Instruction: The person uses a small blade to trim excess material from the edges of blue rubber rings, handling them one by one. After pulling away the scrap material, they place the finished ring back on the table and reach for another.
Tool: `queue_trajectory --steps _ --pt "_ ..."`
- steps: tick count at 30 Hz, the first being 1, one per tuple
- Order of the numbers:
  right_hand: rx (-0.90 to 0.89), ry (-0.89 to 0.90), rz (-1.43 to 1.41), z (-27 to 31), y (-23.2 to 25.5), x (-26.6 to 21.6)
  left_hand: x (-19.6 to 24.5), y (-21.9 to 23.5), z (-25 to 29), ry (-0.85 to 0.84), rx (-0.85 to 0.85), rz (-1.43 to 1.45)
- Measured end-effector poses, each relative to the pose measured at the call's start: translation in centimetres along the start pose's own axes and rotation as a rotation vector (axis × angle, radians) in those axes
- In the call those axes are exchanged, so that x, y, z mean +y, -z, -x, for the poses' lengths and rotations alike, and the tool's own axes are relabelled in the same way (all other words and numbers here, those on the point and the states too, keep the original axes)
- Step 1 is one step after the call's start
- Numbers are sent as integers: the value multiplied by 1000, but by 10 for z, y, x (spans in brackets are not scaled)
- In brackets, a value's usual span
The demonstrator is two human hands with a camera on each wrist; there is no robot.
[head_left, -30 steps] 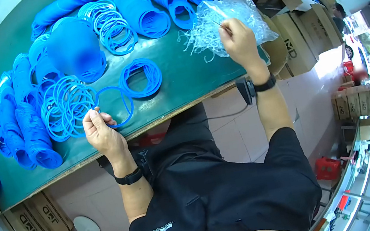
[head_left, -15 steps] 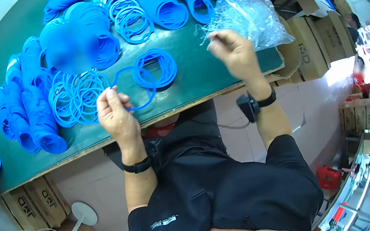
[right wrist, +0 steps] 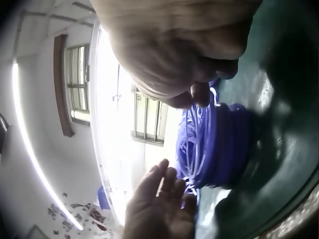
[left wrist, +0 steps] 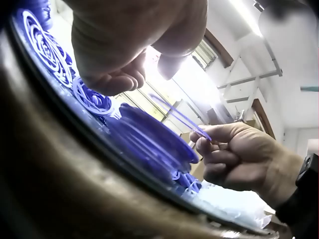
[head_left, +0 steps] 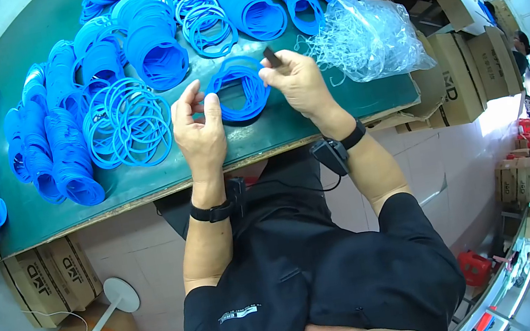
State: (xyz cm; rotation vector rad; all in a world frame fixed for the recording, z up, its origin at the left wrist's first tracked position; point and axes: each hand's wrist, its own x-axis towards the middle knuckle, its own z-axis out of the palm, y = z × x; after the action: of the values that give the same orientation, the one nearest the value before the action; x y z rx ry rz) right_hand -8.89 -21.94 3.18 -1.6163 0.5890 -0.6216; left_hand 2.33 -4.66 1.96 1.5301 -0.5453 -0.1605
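Observation:
My right hand point(head_left: 301, 86) pinches a thin blue ring point(left wrist: 203, 133) between thumb and fingertips, above a stack of blue rings point(head_left: 261, 98) on the green table. A small dark flat piece point(head_left: 272, 57) also sticks up from its fingers; its kind does not show. On the stack's left side is my left hand point(head_left: 200, 131), thumb and fingers apart with nothing held. Its fingers point towards the right hand in the right wrist view. Left of it lies a loose heap of lighter blue rings point(head_left: 131, 161).
Bundles of blue rings point(head_left: 157, 68) line the back and left of the table point(head_left: 367, 103). At the right corner lies a clear plastic bag point(head_left: 391, 39) with pale stringy scraps spilling out. Cardboard boxes point(head_left: 455, 67) stand beyond. The table's front edge point(head_left: 111, 209) runs below the hands.
My right hand has come left from the plastic bag to the ring stack and now pinches a ring. My left hand has moved right and let go of the ring it held.

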Motion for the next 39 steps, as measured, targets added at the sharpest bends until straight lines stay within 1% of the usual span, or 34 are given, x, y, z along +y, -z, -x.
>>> queue_trajectory --steps 1,2,4,5,7,9,10,11,13,14,16,17,18,19,20,21,23,24,25,27,28,32,34,39 --pt "-13 23 78 -3 0 3 -1 1 0 -88 7 -158" --pt "9 36 323 -3 2 4 -5 3 3 -89 6 -158" --pt "27 53 345 0 1 0 -12 6 6 -273 -26 -314" --pt "40 69 367 -1 0 -1 -15 7 8 -273 -19 -316" --pt "8 62 367 -13 6 -1 -16 7 12 -293 -36 -330" --pt "37 267 409 -37 9 -5 -17 7 15 -287 -16 -312" --pt "42 287 466 -53 9 -9 -18 7 16 -274 -12 -282" --pt "-13 265 526 -64 10 -16 -19 7 16 -261 -6 -251" --pt "-148 239 496 -81 4 -25 -19 9 16 -243 0 -225" --pt "-162 247 495 -88 -2 -28 -19 10 16 -219 7 -198" --pt "-303 488 570 -101 -18 -32 -16 10 16 -200 15 -179" --pt "-314 496 565 -108 -28 -32 -15 9 14 -188 5 -155" --pt "-366 553 648 -113 -39 -33 -15 9 14 -203 12 -160" --pt "-415 609 732 -116 -50 -33 -15 8 15 -182 15 -162" --pt "-395 555 737 -118 -61 -32 -15 9 15 -189 19 -156" --pt "-398 559 735 -123 -70 -26 -15 9 15 -196 22 -148" --pt "-330 408 784 -135 -86 -13 -16 11 15 -193 28 -127" --pt "-339 287 897 -132 -93 -24 -16 11 14 -189 30 -103" --pt "-340 294 897 -133 -98 -28 -15 12 13 -193 36 -104" --pt "-348 185 1052 -133 -106 -34 -15 12 13 -184 35 -91" --pt "-359 199 1045 -131 -108 -37 -18 12 12 -216 57 -89" --pt "-342 236 1093 -138 -111 -24 -20 12 12 -203 66 -60" --pt "-297 284 1037 -140 -111 -20 -17 13 12 -180 66 -42" --pt "-281 347 998 -140 -106 -19 -19 12 11 -161 63 -23"
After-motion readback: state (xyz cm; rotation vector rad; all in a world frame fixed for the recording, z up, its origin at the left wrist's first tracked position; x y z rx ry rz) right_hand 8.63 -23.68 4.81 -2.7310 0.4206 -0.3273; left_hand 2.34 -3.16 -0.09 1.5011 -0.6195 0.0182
